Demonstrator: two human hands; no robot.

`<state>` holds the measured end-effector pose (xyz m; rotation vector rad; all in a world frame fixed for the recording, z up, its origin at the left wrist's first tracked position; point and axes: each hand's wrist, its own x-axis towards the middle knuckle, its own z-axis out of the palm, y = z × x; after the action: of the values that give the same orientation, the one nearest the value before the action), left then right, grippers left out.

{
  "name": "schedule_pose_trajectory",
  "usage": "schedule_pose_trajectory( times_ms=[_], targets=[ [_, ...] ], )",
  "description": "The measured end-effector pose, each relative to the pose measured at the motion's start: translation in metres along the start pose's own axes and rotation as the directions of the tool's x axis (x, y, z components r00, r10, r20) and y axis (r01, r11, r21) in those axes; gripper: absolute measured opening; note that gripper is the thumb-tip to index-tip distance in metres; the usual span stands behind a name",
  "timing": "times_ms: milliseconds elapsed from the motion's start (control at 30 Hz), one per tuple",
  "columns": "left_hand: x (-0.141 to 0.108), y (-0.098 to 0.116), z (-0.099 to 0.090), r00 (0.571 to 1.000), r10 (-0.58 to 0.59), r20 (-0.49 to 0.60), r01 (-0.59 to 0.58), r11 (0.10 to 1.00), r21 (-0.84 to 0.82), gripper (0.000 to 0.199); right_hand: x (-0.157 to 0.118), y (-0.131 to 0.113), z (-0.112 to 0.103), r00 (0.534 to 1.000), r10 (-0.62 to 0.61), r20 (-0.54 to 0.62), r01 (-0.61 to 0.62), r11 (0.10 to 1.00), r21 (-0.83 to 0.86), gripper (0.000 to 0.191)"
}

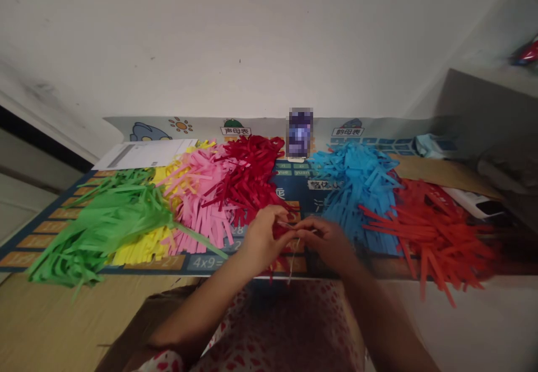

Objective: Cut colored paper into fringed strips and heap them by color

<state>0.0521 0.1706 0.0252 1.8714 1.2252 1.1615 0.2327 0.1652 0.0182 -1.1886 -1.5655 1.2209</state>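
Observation:
My left hand [265,240] and my right hand [327,238] meet low in the middle of the view, fingertips pinched together. Between them runs a thin pale string [291,264], whose end hangs toward the table's front edge. Dark red paper fringe [254,178] lies just beyond my left hand, and some of its strips show beneath that hand. Whether my fingers also hold a red strip, I cannot tell. Nearest to my right hand is a bunch of blue paper fringe [361,187].
Left of the red fringe lie pink [204,215], yellow [145,249] and green [101,221] paper fringes. Orange-red fringe [445,237] overhangs the front edge at right. A phone [299,134] stands upright at the back. A printed mat [205,263] covers the table; white paper [147,153] lies back left.

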Motion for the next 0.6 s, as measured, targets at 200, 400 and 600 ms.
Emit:
schedule_pose_trajectory(
  times_ms=[200, 400, 600],
  targets=[
    [0.003, 0.006, -0.004, 0.978, 0.109, 0.18, -0.122, 0.99, 0.068, 0.03, 0.0, -0.006, -0.002, 0.997, -0.031, 0.066, 0.037, 0.994, -0.102, 0.023],
    [0.003, 0.006, 0.001, 0.991, -0.025, 0.128, 0.034, 0.997, -0.065, 0.023, 0.002, -0.01, -0.012, 0.991, -0.085, -0.099, 0.08, 0.995, -0.051, 0.02],
    [-0.002, 0.013, -0.024, 0.941, 0.069, 0.333, -0.086, 0.995, 0.039, 0.011, 0.031, -0.011, -0.132, 0.847, 0.127, -0.516, -0.018, 0.977, 0.212, 0.026]
  ],
)
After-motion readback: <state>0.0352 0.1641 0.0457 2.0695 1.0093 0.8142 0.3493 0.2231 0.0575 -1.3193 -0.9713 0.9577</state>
